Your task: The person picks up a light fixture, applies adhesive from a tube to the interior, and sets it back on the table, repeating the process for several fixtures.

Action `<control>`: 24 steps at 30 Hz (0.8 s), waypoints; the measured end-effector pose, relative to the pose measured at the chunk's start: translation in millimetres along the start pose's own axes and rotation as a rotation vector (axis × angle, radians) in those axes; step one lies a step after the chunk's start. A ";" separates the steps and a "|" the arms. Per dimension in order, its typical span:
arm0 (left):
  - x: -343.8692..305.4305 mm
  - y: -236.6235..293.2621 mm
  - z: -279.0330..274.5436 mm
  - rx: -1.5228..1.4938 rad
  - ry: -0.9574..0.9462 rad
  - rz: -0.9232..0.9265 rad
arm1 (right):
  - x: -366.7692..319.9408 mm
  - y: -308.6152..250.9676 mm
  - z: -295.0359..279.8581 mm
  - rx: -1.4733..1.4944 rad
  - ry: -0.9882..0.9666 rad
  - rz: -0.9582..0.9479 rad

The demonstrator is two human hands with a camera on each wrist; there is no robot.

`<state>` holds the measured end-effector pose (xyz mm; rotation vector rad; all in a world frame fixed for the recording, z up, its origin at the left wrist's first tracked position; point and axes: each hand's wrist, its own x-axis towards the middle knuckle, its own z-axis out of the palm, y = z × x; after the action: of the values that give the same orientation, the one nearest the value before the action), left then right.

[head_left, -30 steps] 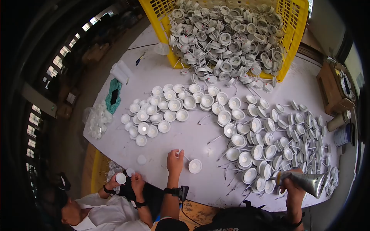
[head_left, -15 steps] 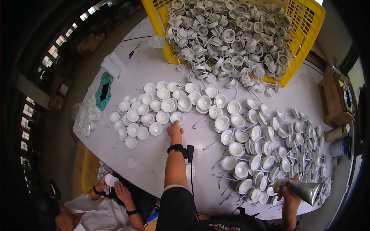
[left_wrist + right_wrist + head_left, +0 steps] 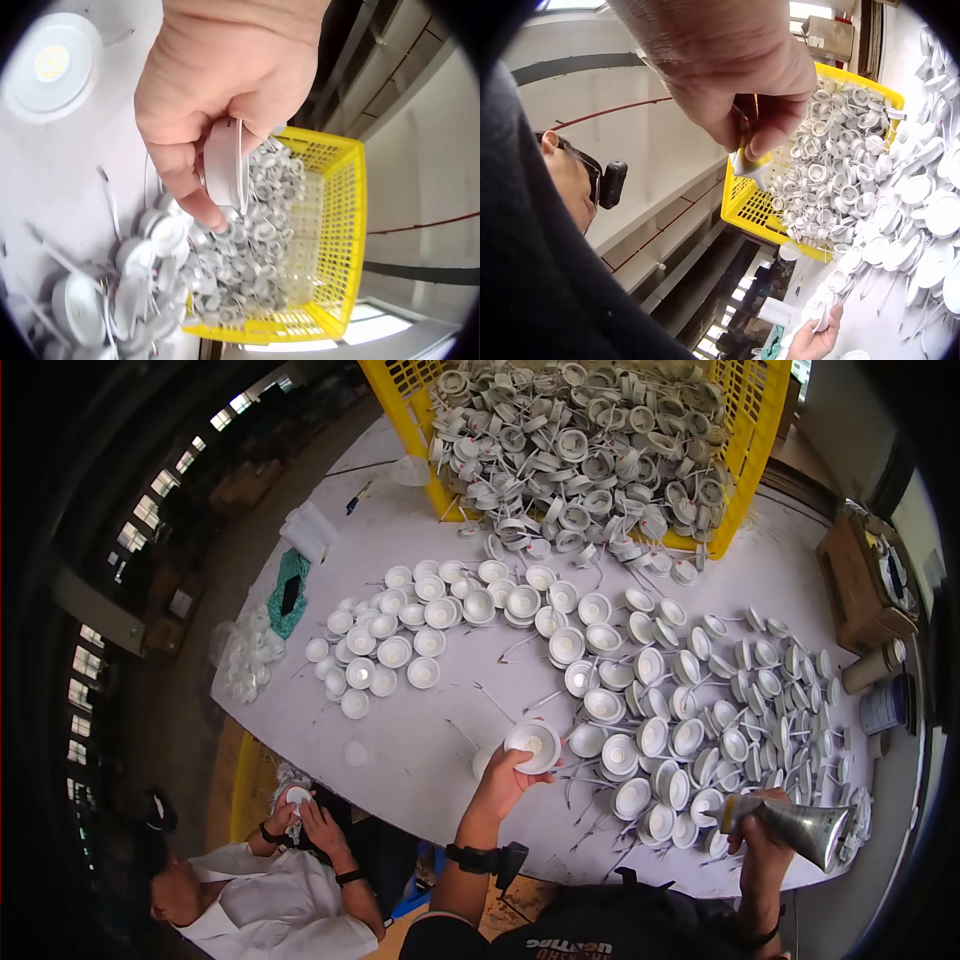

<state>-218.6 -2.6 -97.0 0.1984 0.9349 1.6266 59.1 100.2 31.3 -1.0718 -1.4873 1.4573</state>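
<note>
My left hand [image 3: 504, 785] holds a white round downlight [image 3: 533, 745] over the front of the table. The thumb lies on its rim, and in the left wrist view my fingers wrap round the housing [image 3: 223, 163]. Another downlight [image 3: 51, 66], with a yellow-dotted LED centre, lies on the table beside this hand. At the right, my right hand [image 3: 765, 847] grips a silver squeeze tube [image 3: 808, 830] with a yellow collar. Its pale nozzle [image 3: 751, 166] points down in the right wrist view. Below the tube are crowded rows of downlights [image 3: 688, 736] with wires.
A yellow crate [image 3: 745, 510] full of lamp housings stands at the back. More downlights [image 3: 394, 651] sit left of centre, near a bag of white pieces [image 3: 248, 665] and a green cloth [image 3: 288, 592]. Another person [image 3: 270, 880] at the left handles a white round piece.
My left hand reached forward to the left cluster of downlights, then came back towards me with one. My right hand keeps the tube near the same place.
</note>
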 end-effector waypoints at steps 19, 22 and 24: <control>-87.0 -76.2 153.8 -0.446 -0.430 -0.387 | -21.1 -53.0 -42.7 -0.599 -0.357 -0.420; -90.6 -74.8 156.4 -0.484 -0.414 -0.385 | -21.3 -53.0 -39.2 -0.575 -0.375 -0.437; -91.4 -73.6 157.6 -0.474 -0.392 -0.381 | -22.8 -52.3 -36.8 -0.611 -0.340 -0.475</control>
<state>-43.3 -12.1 -8.8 0.0056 0.2524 1.3422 99.0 92.0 85.7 -0.7304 -2.3359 0.8887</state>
